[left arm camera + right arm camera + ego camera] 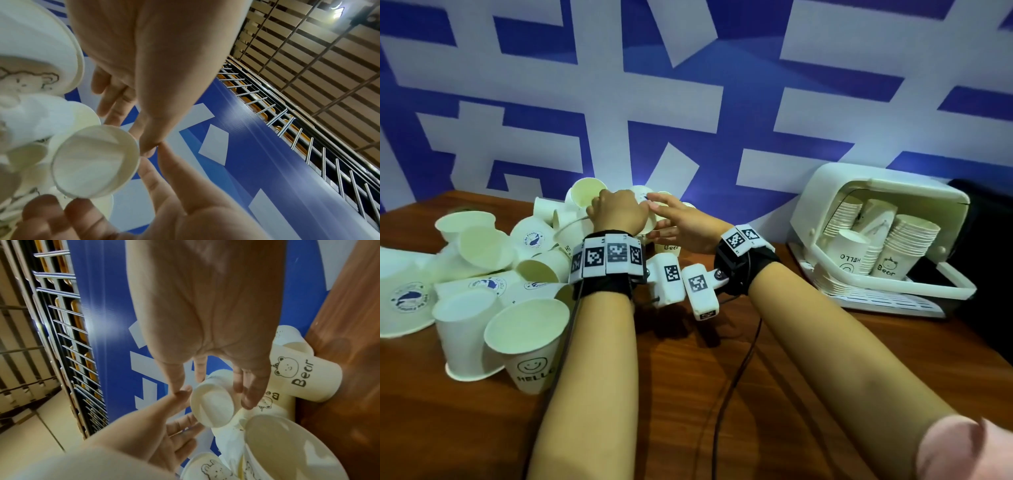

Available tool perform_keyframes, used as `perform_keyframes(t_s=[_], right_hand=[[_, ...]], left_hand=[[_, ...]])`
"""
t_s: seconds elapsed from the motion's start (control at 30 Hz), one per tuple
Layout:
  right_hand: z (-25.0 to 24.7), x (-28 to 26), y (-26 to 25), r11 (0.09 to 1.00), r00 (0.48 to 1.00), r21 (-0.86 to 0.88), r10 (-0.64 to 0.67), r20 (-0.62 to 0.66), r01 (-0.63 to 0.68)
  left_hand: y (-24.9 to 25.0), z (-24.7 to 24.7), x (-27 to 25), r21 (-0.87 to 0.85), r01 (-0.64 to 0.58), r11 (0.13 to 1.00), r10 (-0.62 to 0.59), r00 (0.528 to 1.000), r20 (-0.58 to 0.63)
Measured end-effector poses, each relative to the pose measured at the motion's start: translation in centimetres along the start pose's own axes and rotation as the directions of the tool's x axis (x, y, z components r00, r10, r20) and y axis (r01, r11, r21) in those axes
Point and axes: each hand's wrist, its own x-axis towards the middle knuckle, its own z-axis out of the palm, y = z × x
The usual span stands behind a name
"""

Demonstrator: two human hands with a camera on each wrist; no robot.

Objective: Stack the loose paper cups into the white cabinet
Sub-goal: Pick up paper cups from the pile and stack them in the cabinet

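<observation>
from the head camera we see our left hand (619,212) and right hand (685,226) reaching together into the far side of a heap of loose paper cups (493,274) on the wooden table (688,394). the cups lie tumbled on their sides or stand upright on the left half of the table, all of them showing hollow, bare insides; one near us carries a smiley and "hello" (530,356), others a blue whale print. at the right edge the white cabinet (876,233) sits tipped, its lid raised, and it holds several nested stacks of cups, with a "hello" cup and a "bear" cup at the front. from this angle we cannot tell what either hand has hold of.

in the left wrist view our left hand (144,65) has fingers stretched out and loose, closed on nothing; its thumb tip meets a fingertip of the right hand (185,203), which comes up from below. a small cup (94,160) shows us its round base, just beside both hands.

in the right wrist view our right hand (216,321) spreads its fingers (252,391) around the base of that small cup (211,404), not yet clamped on it. our left hand (164,426) lies open below. cups printed "bear" (298,374) lie on their sides near it.
</observation>
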Motion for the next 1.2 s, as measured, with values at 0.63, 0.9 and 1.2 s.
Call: perform_keyframes(t_s=[0.63, 0.9, 1.2], right_hand=[[-12.4, -12.8, 1.2, 0.856, 0.791, -0.47, -0.435, -0.431, 0.215], [-17.1, -17.1, 0.1, 0.733, 0.72, -0.66, -0.547, -0.427, 0.165], [-22.2, -21.5, 0.7, 0.808, 0.62, -0.531, -0.559, -0.551, 0.256]], left_hand=[[10.5, 5.2, -5.1, -0.672, -0.311, 0.673, 0.552, 0.816, 0.175], [15.8, 7.5, -7.8, -0.706, -0.343, 0.619, 0.649, 0.73, 0.215], [22.4, 9.4, -9.3, -0.779, -0.317, 0.541, 0.697, 0.687, 0.205]])
